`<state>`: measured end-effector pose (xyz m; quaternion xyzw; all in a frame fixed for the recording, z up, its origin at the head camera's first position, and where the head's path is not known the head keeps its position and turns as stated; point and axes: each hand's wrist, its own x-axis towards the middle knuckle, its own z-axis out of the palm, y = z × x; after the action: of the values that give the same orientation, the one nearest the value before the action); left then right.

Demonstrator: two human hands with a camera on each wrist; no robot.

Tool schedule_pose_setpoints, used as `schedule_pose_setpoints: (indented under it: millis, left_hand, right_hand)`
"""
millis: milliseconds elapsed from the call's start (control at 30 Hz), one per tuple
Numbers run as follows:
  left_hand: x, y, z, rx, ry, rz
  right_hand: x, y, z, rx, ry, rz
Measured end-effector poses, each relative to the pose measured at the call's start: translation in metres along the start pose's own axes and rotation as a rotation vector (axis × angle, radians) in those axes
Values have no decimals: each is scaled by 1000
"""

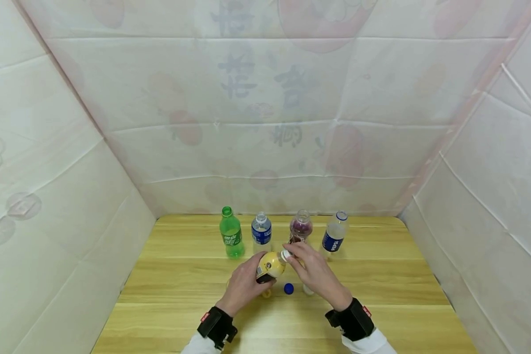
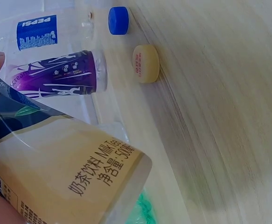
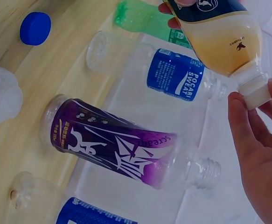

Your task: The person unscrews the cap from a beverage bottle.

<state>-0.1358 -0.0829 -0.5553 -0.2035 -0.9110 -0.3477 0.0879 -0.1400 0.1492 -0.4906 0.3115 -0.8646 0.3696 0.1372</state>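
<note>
My left hand point(image 1: 244, 284) grips a milk tea bottle point(image 1: 272, 265) with a tan and dark label, tilted with its neck towards the right. In the left wrist view the printed lower part of this milk tea bottle point(image 2: 80, 158) fills the near left. My right hand point(image 1: 314, 269) pinches the white cap point(image 3: 257, 95) at the bottle's mouth between thumb and fingers. Tan liquid shows through the clear shoulder of the bottle. On the table below the hands lie a blue cap point(image 1: 288, 288), a tan cap point(image 2: 146, 64) and a whitish cap point(image 3: 4, 94), partly hidden in the head view.
Behind the hands stand a green bottle point(image 1: 231, 233), a Pocari Sweat bottle point(image 1: 261, 232), a purple-labelled bottle point(image 3: 112, 140) and a Pepsi bottle point(image 1: 333, 241), all uncapped. Pale sheeting point(image 1: 265, 152) encloses the wooden table point(image 1: 172, 285) at the back and sides.
</note>
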Motion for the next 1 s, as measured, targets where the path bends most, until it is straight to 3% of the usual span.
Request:
schedule_pose_setpoints:
  millis: [233,367,500,733,1000]
  left_hand:
    - [-1,-2,1,3,16,20]
    - [-1,-2,2,0,16,24]
    - [0,-2,1,1,13,27]
    - [2,-1,0,10,-4,15]
    - [1,-2,0,19,4,24]
  right_hand:
    - [-1,-2,0,56,-8,21]
    - [-2,-5,3,108,-12,164]
    - [-1,-5,7,56,33,285]
    - [6,-5,13,-71,132,232]
    - [7,-8,8,-44,83,192]
